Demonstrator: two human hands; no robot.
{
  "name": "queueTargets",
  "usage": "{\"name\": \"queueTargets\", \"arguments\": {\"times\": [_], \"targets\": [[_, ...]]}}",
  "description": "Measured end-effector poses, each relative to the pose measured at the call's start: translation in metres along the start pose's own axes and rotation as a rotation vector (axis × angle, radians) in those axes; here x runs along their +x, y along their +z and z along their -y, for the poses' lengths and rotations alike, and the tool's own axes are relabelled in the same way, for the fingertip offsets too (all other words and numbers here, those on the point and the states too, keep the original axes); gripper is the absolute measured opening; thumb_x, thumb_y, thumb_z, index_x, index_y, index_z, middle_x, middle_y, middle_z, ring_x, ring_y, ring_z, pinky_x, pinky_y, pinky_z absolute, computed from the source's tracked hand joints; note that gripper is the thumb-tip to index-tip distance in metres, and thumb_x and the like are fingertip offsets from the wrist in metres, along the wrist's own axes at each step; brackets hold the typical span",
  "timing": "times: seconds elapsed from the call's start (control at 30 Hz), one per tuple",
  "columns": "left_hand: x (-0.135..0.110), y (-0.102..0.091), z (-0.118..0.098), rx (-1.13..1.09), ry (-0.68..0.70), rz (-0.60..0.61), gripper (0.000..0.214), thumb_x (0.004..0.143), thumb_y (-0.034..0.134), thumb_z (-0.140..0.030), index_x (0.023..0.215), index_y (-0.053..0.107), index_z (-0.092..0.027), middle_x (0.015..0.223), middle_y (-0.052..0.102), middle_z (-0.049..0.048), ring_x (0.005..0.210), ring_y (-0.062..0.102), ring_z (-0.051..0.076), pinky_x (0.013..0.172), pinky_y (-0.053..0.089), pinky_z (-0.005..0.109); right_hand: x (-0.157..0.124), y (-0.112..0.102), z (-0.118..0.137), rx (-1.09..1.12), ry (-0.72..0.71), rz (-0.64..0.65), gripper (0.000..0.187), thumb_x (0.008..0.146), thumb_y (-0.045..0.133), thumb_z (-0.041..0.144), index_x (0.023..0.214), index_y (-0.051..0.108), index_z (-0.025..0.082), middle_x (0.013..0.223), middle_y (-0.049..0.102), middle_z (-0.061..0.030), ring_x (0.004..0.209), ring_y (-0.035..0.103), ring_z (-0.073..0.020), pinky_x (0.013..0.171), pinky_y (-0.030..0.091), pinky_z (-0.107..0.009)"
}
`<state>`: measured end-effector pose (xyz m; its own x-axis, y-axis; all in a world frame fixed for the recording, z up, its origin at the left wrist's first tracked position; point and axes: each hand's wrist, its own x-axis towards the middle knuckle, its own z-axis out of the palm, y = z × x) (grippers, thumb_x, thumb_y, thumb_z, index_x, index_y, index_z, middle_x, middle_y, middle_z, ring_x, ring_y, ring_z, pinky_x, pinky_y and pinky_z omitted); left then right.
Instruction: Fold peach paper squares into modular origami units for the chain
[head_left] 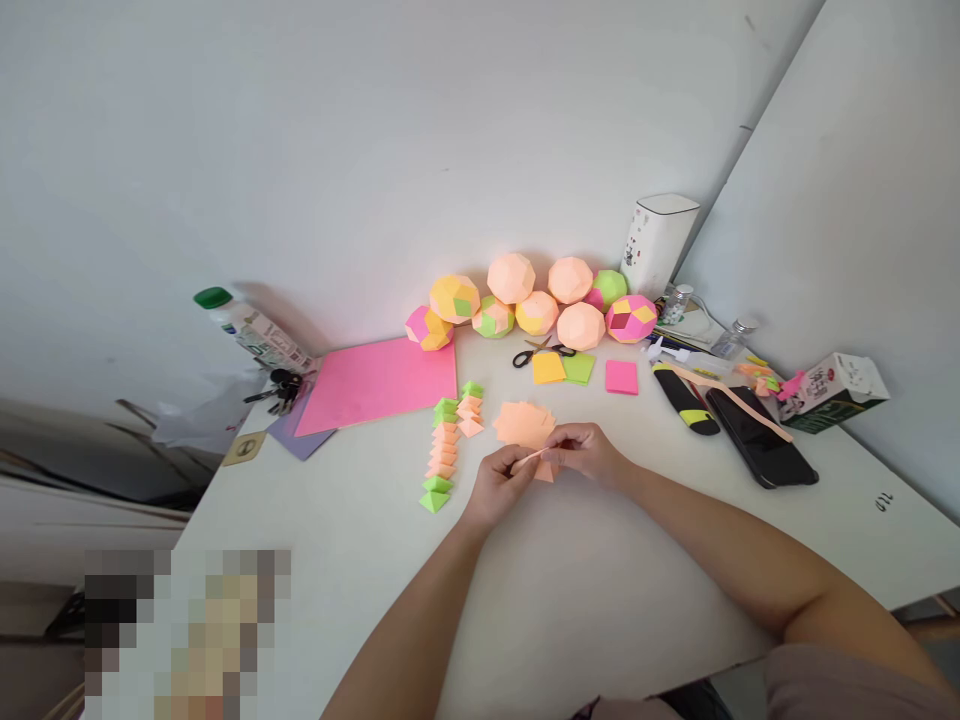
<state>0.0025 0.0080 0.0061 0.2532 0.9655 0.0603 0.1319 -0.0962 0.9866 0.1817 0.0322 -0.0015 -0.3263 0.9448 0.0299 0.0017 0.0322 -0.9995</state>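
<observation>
Peach folded paper piece [541, 466] was pinched between the left hand [496, 487] and the right hand [586, 452]. A pile of peach paper squares [523, 421] lay just behind them.

Home craft desk in a wall corner: white tabletop [600, 580] with paper balls [525, 300], scissors [541, 351], keys [279, 390], milk carton [832, 390].

White table [360, 560] with paper craft.
On it lie a pink sheet [379, 382], folded paper units [442, 455], peach squares [523, 422], paper balls [511, 277], scissors [536, 352] and a phone [761, 448].
</observation>
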Motion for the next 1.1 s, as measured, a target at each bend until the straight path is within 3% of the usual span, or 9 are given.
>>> {"name": "queueTargets", "arguments": {"times": [0.4,0.57,0.77,0.97,1.1], "targets": [[0.000,-0.001,0.001,-0.050,-0.020,-0.020,0.022,0.076,0.062,-0.036,0.084,0.066,-0.016,0.078,0.064,0.0036,0.070,0.056,0.015,0.063,0.045,0.026,0.000,-0.003,-0.002,0.026,0.010,0.016,0.021,0.070,0.070,0.036,0.069,0.064,0.015,0.064,0.058,-0.0001,0.059,0.052,-0.0115,0.056,0.043,-0.025],[0.001,-0.001,0.003,-0.133,-0.083,-0.020,0.024,0.075,0.063,-0.037,0.086,0.065,-0.016,0.082,0.064,0.0046,0.073,0.057,0.015,0.064,0.046,0.025,-0.004,0.001,0.007,-0.090,-0.043,0.001,0.022,0.080,0.058,0.036,0.077,0.061,0.015,0.070,0.057,-0.0019,0.062,0.053,-0.0120,0.057,0.045,-0.024],[0.000,0.000,0.003,-0.139,-0.073,0.008,0.025,0.075,0.063,-0.037,0.088,0.066,-0.015,0.087,0.065,0.0064,0.081,0.059,0.018,0.071,0.048,0.028,-0.005,0.006,0.008,-0.217,-0.134,0.006,0.021,0.079,0.060,0.035,0.088,0.065,0.017,0.084,0.065,-0.0057,0.075,0.059,-0.0165,0.065,0.049,-0.028],[0.000,0.002,0.005,-0.140,-0.119,-0.072,0.042,0.070,0.068,-0.036,0.107,0.058,-0.018,0.084,0.061,0.0025,0.063,0.054,0.010,0.056,0.046,0.022,-0.004,0.003,0.002,-0.185,-0.105,-0.060,0.020,0.080,0.059,0.035,0.080,0.065,0.016,0.075,0.064,-0.0037,0.063,0.058,-0.0136,0.059,0.049,-0.027],[0.001,0.001,0.008,-0.150,-0.137,-0.034,0.035,0.073,0.066,-0.038,0.099,0.061,-0.015,0.078,0.062,0.0030,0.063,0.055,0.011,0.057,0.046,0.023,-0.005,0.004,0.006,-0.213,-0.116,-0.022,0.021,0.081,0.057,0.036,0.081,0.063,0.016,0.075,0.062,-0.0037,0.064,0.057,-0.0135,0.058,0.048,-0.025]]}}
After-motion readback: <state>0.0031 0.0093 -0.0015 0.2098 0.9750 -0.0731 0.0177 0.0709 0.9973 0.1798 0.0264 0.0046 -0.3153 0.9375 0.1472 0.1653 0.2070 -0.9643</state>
